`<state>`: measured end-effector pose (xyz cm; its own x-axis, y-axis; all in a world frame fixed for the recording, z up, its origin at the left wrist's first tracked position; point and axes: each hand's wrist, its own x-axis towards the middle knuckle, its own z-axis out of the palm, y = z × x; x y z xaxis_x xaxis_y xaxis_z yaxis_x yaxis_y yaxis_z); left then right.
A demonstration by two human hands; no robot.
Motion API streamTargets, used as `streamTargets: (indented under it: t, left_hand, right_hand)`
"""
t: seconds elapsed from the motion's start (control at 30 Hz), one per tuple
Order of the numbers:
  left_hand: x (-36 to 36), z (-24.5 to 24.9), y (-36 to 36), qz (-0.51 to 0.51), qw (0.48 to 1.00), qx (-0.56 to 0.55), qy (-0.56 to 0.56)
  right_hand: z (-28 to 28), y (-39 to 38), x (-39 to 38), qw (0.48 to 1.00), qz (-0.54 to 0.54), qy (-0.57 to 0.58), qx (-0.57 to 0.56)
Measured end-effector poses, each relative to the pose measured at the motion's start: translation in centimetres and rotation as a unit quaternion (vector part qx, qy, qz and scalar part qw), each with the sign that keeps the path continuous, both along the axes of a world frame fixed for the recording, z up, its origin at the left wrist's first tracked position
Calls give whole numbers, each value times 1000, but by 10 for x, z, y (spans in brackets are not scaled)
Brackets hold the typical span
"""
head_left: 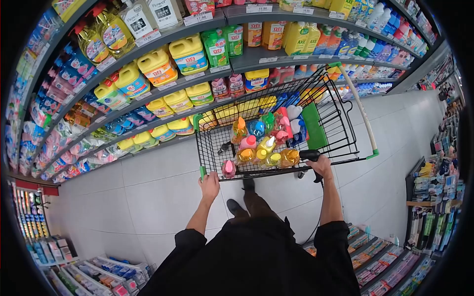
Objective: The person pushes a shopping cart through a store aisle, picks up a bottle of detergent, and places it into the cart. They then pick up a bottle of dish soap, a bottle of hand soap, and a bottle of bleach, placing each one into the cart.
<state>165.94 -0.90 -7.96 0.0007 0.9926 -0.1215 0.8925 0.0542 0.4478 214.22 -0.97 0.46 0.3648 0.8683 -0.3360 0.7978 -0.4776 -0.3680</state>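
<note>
A black wire shopping cart [210, 148] with green corner pieces stands crosswise before me. My left hand [210, 185] is closed on its near rim, beside a green corner. In my right hand [323, 167] is a black pistol-shaped barcode scanner [310, 155], its nose over the cart's near side and its cord trailing down. Inside the cart stand several bottles: amber ones [289, 158], a yellow one [266, 144], a blue one [256, 128] and a green one [268, 120]. A pink-capped bottle [228, 169] sits apart in the corner by my left hand. A green panel [314, 127] is at the handle end.
A long curved shelf [197, 76] of detergent jugs and bottles runs behind the cart. The cart's pale push bar [356, 103] is at the right. Stocked racks [429, 187] line the right side, and low displays [98, 276] stand behind me. Grey tiled floor [138, 197] lies between.
</note>
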Motion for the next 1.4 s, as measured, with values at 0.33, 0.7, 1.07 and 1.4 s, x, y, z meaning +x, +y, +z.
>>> streamTargets:
  t: [0.33, 0.7, 1.07, 1.4]
  left_hand:
    - [45, 43, 23, -30, 994, -95, 37]
    - [93, -64, 83, 125, 969, -187, 99]
    - [109, -28, 80, -68, 960, -217, 163]
    - [76, 138, 94, -39, 992, -70, -94]
  right_hand:
    - [15, 12, -9, 990, 36, -39, -129]
    - [5, 6, 5, 990, 89, 13, -107]
    - [-3, 13, 5, 991, 49, 8, -125]
    - [17, 40, 12, 777, -121, 618, -7]
